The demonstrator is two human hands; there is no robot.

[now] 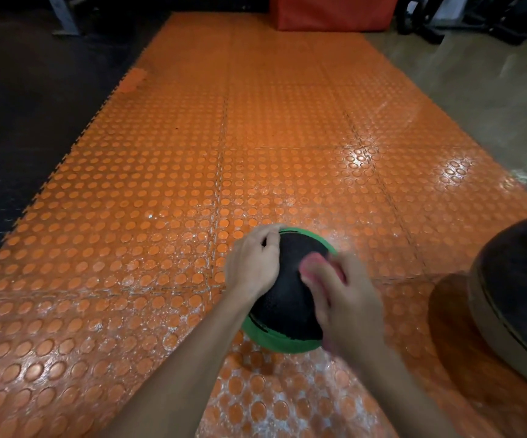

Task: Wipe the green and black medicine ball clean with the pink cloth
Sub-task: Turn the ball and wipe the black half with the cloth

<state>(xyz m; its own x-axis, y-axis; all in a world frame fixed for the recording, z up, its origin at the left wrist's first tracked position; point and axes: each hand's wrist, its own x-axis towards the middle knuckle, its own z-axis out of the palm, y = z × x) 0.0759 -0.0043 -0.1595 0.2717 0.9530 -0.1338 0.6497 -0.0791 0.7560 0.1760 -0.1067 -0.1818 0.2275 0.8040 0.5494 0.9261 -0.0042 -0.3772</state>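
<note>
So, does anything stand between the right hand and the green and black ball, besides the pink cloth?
Nothing visible does. The right hand, blurred, presses the pink cloth onto the ball. The left hand holds the ball's left side, clear of the cloth. The bigger dark ball lies apart, to the right.

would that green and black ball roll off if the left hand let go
Probably: the round green and black medicine ball sits on a glossy orange studded floor mat, with the left hand gripping its top. Its pebbled black rubber likely resists slipping.
</note>
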